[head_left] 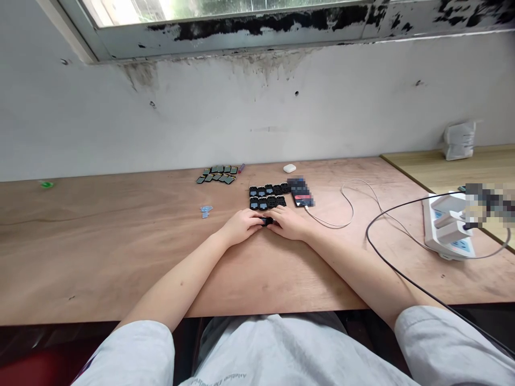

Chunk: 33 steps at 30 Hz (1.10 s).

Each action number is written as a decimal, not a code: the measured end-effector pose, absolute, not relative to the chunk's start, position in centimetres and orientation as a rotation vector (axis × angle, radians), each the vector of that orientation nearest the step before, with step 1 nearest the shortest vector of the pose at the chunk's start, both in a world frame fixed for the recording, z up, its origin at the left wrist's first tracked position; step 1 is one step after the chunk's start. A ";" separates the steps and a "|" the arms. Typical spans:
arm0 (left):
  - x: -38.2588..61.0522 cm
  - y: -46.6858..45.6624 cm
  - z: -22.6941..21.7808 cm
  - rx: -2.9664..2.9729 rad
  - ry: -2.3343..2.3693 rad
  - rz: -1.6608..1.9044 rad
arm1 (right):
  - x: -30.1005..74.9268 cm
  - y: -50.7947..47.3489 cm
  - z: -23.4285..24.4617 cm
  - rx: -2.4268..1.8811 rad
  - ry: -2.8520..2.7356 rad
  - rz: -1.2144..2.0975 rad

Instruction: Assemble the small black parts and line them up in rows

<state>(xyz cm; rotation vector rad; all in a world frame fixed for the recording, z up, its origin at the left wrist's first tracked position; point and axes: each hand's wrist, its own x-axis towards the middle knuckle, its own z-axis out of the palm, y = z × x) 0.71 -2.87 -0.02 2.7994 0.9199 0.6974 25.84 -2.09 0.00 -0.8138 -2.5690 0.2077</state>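
Note:
My left hand (241, 225) and my right hand (288, 222) meet at the middle of a wooden table (120, 252). Both pinch a small black part (266, 220) between their fingertips. Just beyond them lie two rows of several black square parts (267, 196), some with blue faces. Farther back sits a group of several small greenish-grey flat pieces (218, 175).
A phone (302, 196) with a white cable (350, 206) lies right of the black parts. A white power strip (448, 228) with plugs and a black cable (386, 257) is at the right. A white case (289, 168), a blue scrap (206, 210) and a green bit (46, 184) also lie about.

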 end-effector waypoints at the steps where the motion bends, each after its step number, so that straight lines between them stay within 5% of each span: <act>1: 0.8 -3.0 0.3 2.834 0.922 0.644 | 25.8 -2.1 0.0 -0.815 -2.565 0.209; 9: 1.3 -4.0 2.0 2.920 0.967 0.410 | 25.8 -1.9 0.0 -0.813 -2.544 0.233; 28: 0.7 -3.0 -0.6 2.710 0.947 0.808 | 25.8 -2.2 -0.1 -0.803 -2.488 0.230; 33: -1.1 -2.1 -0.4 2.620 1.389 1.086 | 26.0 -2.2 -0.4 -0.796 -2.351 0.219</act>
